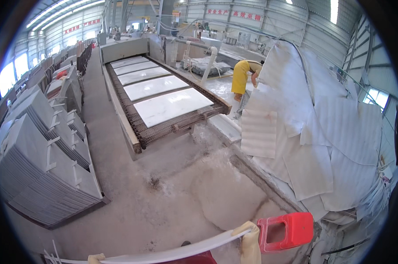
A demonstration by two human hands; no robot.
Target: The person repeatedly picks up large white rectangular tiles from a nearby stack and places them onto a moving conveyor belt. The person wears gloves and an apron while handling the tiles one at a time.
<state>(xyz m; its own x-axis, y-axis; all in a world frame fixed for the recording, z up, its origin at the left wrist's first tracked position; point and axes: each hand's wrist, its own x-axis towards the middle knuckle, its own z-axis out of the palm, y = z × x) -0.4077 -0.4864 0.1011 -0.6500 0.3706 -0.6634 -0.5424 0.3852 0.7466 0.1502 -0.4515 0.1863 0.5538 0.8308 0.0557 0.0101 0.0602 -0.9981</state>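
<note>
Close to me, along the lower edge of the view, a white stone slab (181, 252) is seen almost edge-on, bent by the lens. My right hand (248, 242), in a pale yellow glove, wraps over the slab's right end. Toward the slab's left part, the gloved fingers of my left hand (96, 258) curl over its edge; most of that hand is cut off by the frame. Beside my right hand stands a red plastic jerrycan (298, 229). Ahead, several polished white slabs (172, 107) lie in a row on a conveyor (163, 133) with a mesh belt.
Stacked strapped slabs (45, 176) line the left side. Large pale sheets (309, 163) lean in a heap on the right. A person in a yellow apron (240, 77) bends beside the heap. Stained concrete floor (186, 185) spreads before me. A white pipe (211, 64) stands behind the conveyor.
</note>
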